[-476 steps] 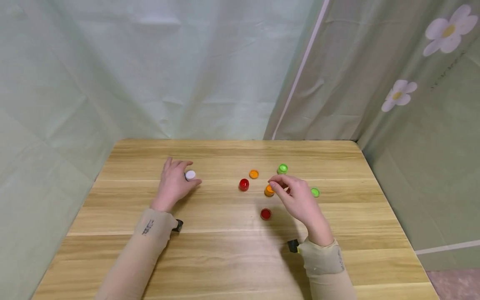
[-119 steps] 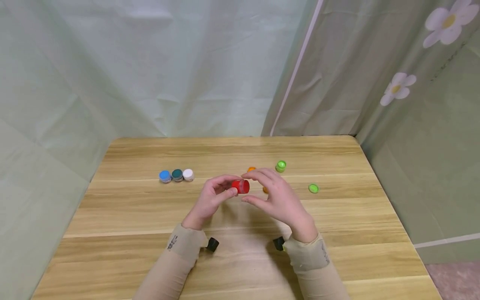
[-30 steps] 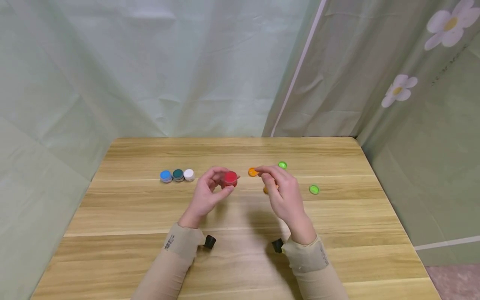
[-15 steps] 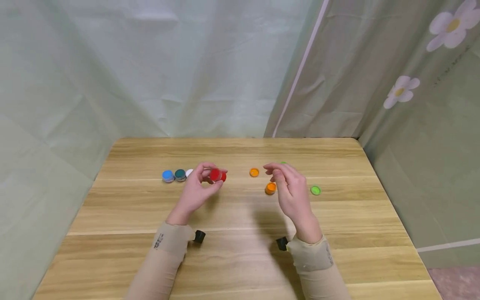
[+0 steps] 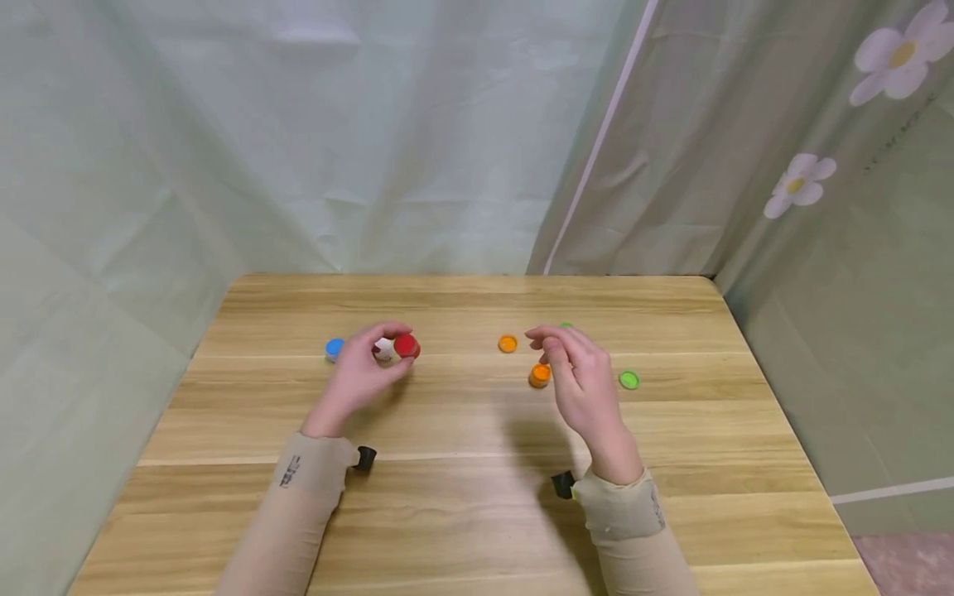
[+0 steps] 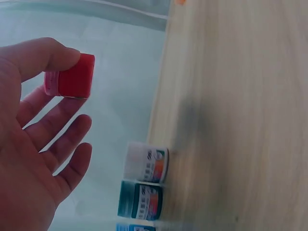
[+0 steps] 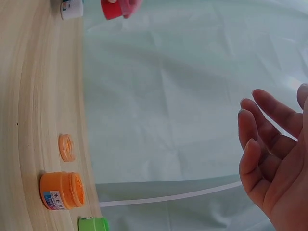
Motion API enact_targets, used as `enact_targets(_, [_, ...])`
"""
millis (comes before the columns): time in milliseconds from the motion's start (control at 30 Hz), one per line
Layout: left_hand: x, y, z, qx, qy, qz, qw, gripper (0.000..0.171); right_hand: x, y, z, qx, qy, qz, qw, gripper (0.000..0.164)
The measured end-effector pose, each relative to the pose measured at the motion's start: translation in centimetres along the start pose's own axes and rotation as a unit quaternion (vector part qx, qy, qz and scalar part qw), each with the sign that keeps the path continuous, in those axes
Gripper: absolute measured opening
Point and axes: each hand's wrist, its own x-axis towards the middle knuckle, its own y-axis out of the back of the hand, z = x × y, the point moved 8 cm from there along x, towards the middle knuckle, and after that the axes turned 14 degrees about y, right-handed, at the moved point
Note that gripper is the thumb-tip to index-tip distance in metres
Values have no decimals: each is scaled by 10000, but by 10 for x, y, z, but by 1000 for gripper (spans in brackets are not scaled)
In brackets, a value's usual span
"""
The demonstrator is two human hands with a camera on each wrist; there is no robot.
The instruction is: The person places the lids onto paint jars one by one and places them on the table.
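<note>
My left hand (image 5: 354, 377) pinches a small red paint jar (image 5: 406, 346) between thumb and fingers, its red lid on. The jar hangs above the table beside a white paint jar (image 5: 383, 348). In the left wrist view, a teal jar (image 6: 139, 199) stands against the white one. My right hand (image 5: 585, 385) hovers with fingers loosely bent, holding nothing. Just left of it in the head view stands an orange paint jar (image 5: 540, 376), uncapped in the right wrist view. Its orange lid (image 5: 508, 343) lies farther back.
A blue jar (image 5: 334, 349) stands at the left end of the row, partly behind my left hand. A green jar (image 7: 93, 224) is mostly hidden behind my right hand in the head view. A green lid (image 5: 629, 380) lies to the right on the wooden table (image 5: 462, 513).
Earlier the red jar stood without its lid, which lay on the table; now it is capped. My left hand has carried it left toward the white jar. The right hand shifted slightly right.
</note>
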Motion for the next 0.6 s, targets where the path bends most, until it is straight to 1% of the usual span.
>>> enact_targets(133, [5,-1,-5,450,2,16,9990,46,0,-1,1,-39,-73,-92,9999,26])
enact_targets(267, [12,-4,-10,1004,113,8,9949,40,-2,-2,4,-130,-236,-295,9992,26])
enact_targets(367, [18,-6,-13,1272,180,-28,9917,39,-5,-5,10,-194,-443,-553,9973,25])
enact_targets(433, [22,-7,-14,1426,164,-40,9896,40,-7,-7,14,-251,-557,-778,9951,25])
enact_targets(600, [28,-8,-17,1756,62,-64,9844,42,-13,-9,25,-368,-638,-1227,9897,25])
